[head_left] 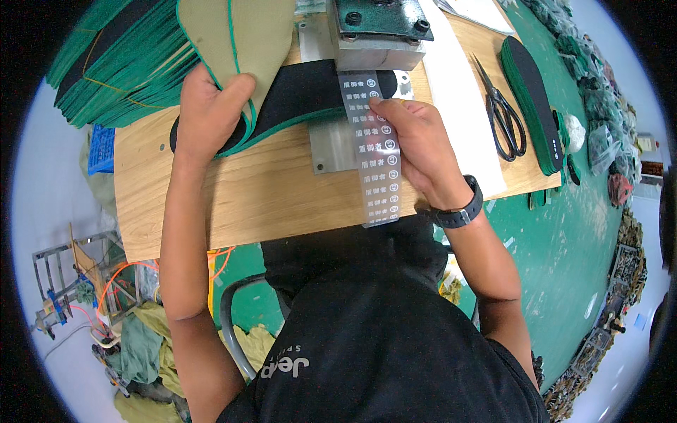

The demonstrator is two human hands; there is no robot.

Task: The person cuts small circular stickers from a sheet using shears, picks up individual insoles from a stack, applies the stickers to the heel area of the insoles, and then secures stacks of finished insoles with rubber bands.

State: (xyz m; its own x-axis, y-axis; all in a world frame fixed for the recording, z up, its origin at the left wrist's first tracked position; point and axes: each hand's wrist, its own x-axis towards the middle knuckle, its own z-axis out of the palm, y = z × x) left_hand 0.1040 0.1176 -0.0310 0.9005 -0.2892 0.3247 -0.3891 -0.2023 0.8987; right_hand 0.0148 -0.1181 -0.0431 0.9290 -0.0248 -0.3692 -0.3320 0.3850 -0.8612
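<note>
My left hand [208,113] grips a bundle of shoe insoles [240,35], tan on the underside with green edges, bent upward. Below it a black insole [310,88] lies flat on the wooden table [247,197], reaching under a grey metal press head [377,32]. A clear film strip [377,155] printed with rows of white marks runs from the press down over the table's near edge. My right hand [416,144], with a black watch at the wrist, pinches that strip near its top, above a metal base plate [331,144].
A large stack of green-edged insoles [120,63] fans out at the back left. Black scissors [504,113] lie on the table's right part, beside another pile of insoles [536,99]. White paper [458,106] lies right of the press. The floor is green; clutter sits lower left.
</note>
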